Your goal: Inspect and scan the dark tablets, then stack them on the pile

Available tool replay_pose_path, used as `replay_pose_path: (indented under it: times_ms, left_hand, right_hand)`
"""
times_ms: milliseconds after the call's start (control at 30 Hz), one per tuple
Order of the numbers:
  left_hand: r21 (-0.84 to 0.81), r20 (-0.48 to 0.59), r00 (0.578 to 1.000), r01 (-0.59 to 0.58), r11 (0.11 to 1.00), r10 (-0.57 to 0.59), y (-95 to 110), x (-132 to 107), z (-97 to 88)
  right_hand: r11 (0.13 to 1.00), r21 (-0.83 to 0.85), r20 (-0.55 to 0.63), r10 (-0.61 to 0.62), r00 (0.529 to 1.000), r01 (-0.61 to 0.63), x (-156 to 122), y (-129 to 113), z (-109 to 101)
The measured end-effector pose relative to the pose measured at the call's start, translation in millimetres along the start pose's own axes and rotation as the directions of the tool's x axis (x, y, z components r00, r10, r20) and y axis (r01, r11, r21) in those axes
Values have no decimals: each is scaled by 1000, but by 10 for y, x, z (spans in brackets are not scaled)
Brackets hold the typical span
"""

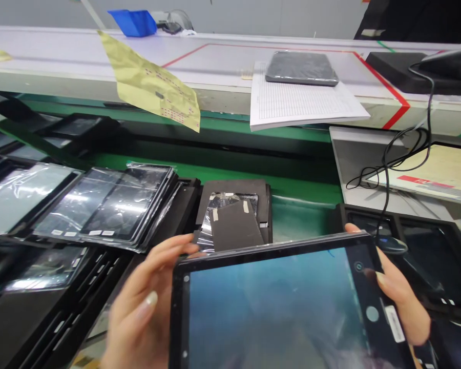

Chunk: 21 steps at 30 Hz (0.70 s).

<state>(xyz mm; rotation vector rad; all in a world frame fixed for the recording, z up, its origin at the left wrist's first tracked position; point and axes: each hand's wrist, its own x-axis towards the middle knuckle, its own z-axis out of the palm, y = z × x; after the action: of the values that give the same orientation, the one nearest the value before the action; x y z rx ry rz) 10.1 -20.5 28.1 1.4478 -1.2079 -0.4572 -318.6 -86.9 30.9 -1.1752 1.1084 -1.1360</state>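
A tablet (269, 302) with a lit screen is held up close to me, tilted, its lower part cut off by the frame. The screen shows a bluish camera picture with a round shutter button, and a small white label sits on its right bezel. My left hand (138, 307) grips the left edge, fingertips behind the upper corner and thumb beside the frame. On the right edge my right hand (403, 297) is closed, thumb at the bezel and a fingertip showing over the top. The palm sides of both hands are partly hidden.
Wrapped tablets (111, 205) lie in black trays at left. Behind the held tablet is a stack of dark foam pieces (236, 225). More trays (438, 261) stand at right, with a loose cable (388, 154). The shelf above bears paper sheets (303, 105), another tablet (301, 67) and a blue bin (133, 23).
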Motion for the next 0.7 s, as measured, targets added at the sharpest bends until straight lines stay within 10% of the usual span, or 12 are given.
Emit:
replay_pose_path:
  times_ms: [200, 367, 567, 700]
  left_hand:
    - [-81, 171, 882, 456, 886, -439, -6, 108, 237]
    - [-126, 172, 835, 544, 829, -522, -99, 152, 277]
    - [-624, 195, 734, 605, 495, -651, -747, 95, 330]
    - [-616, 345, 645, 704, 353, -682, -1132, -47, 527]
  right_hand:
    - [913, 273, -43, 328, 944, -305, -73, 133, 318]
    - [889, 290, -5, 373, 928, -355, -38, 385, 278]
    - [772, 551, -60, 414, 908, -316, -10, 944, 689]
    - [611, 716, 48, 438, 898, -337, -24, 1298, 1142]
